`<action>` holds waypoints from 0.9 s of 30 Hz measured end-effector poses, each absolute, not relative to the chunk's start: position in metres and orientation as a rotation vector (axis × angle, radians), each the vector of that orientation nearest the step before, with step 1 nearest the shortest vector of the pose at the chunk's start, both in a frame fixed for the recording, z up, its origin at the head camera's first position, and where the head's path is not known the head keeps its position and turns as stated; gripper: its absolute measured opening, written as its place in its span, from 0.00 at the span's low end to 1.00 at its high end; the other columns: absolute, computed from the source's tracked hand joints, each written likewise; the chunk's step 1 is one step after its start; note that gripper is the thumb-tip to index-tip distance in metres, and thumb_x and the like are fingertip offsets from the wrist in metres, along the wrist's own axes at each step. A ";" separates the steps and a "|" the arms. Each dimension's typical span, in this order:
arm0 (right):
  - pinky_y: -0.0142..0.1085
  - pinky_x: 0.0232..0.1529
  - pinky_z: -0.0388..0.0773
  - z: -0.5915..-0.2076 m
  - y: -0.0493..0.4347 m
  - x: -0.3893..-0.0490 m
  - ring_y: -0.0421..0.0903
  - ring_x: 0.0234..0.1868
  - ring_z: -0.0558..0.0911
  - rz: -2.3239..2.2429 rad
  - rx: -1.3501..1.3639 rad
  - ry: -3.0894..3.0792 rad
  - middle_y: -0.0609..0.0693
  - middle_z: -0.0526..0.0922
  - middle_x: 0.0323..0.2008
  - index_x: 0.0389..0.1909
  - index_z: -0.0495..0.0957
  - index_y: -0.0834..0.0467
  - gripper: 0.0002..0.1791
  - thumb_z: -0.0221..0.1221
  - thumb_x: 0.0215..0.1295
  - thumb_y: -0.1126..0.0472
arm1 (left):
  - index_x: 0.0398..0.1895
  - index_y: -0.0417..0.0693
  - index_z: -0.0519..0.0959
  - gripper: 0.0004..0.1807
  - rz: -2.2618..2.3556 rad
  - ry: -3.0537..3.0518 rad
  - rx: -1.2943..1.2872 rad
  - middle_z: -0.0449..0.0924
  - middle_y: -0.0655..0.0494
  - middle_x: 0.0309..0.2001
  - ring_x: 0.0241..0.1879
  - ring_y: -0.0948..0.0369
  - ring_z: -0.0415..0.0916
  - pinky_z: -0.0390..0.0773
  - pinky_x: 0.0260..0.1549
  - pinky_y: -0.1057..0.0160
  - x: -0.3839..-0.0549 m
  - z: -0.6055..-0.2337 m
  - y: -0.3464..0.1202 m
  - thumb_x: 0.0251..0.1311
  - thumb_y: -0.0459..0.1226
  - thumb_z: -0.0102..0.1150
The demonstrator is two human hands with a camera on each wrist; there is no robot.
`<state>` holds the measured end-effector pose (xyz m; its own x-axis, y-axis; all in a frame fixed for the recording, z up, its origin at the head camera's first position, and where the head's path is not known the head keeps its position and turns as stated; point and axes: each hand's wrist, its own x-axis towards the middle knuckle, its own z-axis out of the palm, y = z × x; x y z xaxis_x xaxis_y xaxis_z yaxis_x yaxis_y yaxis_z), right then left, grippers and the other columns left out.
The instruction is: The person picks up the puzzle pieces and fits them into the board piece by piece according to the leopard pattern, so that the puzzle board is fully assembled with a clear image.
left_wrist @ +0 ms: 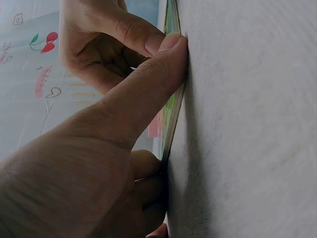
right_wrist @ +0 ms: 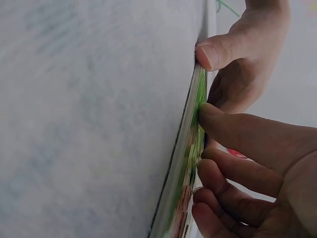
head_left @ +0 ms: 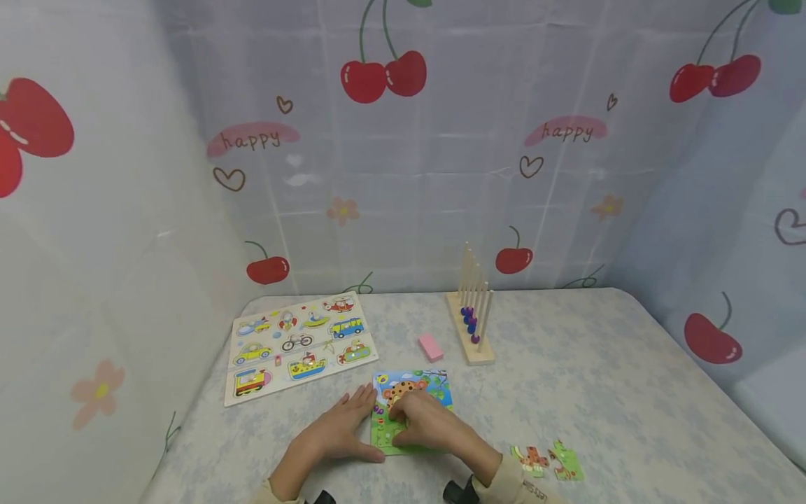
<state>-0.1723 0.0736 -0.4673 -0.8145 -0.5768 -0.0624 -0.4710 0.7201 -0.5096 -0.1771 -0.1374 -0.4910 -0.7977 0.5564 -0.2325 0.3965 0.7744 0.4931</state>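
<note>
A jigsaw puzzle board [head_left: 384,439] with a spotted leopard on green lies on the table in the head view. My left hand [head_left: 336,427] rests along its left side, fingers extended and thumb at the near corner. My right hand [head_left: 428,423] is over the board's middle, covering part of the picture. The right wrist view shows that hand's thumb [right_wrist: 223,119] and bent fingertips touching the board's face, apart from each other. Two loose puzzle pieces, one spotted orange [head_left: 534,459] and one mostly green [head_left: 569,462], lie to the right of my right forearm.
A wooden vehicle puzzle board [head_left: 283,367] lies at the back left. A pink block [head_left: 431,347] sits behind the leopard puzzle, near a wooden peg stand [head_left: 481,355] with blue and purple beads. Cherry-printed curtains [head_left: 403,154] surround the table [head_left: 630,392].
</note>
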 end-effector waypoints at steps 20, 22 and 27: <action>0.25 0.28 0.72 -0.456 0.098 -0.169 0.32 0.28 0.73 -0.859 -0.797 2.660 0.44 0.84 0.32 0.45 0.84 0.59 0.23 0.74 0.47 0.56 | 0.77 0.41 0.50 0.63 0.625 2.571 0.698 0.45 0.46 0.78 0.78 0.49 0.42 0.47 0.76 0.42 -0.176 -0.486 -0.136 0.44 0.65 0.67; 0.26 0.31 0.74 -0.456 0.105 -0.169 0.33 0.30 0.75 -0.836 -0.822 2.680 0.44 0.84 0.34 0.45 0.84 0.59 0.23 0.75 0.47 0.55 | 0.77 0.41 0.50 0.63 0.625 2.574 0.698 0.45 0.46 0.78 0.78 0.49 0.42 0.47 0.76 0.42 -0.176 -0.485 -0.136 0.44 0.65 0.67; 0.29 0.37 0.77 -0.454 0.125 -0.167 0.37 0.36 0.79 -0.836 -0.830 2.682 0.46 0.85 0.37 0.44 0.84 0.58 0.23 0.75 0.47 0.54 | 0.76 0.40 0.51 0.63 0.628 2.584 0.701 0.45 0.45 0.78 0.78 0.48 0.42 0.46 0.76 0.42 -0.174 -0.483 -0.135 0.44 0.65 0.68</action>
<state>-0.1672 0.1252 -0.4540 -0.8188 -0.5731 -0.0331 -0.4529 0.6803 -0.5762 -0.1741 -0.1350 -0.4830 -0.7993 0.5480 -0.2466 0.3737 0.7746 0.5102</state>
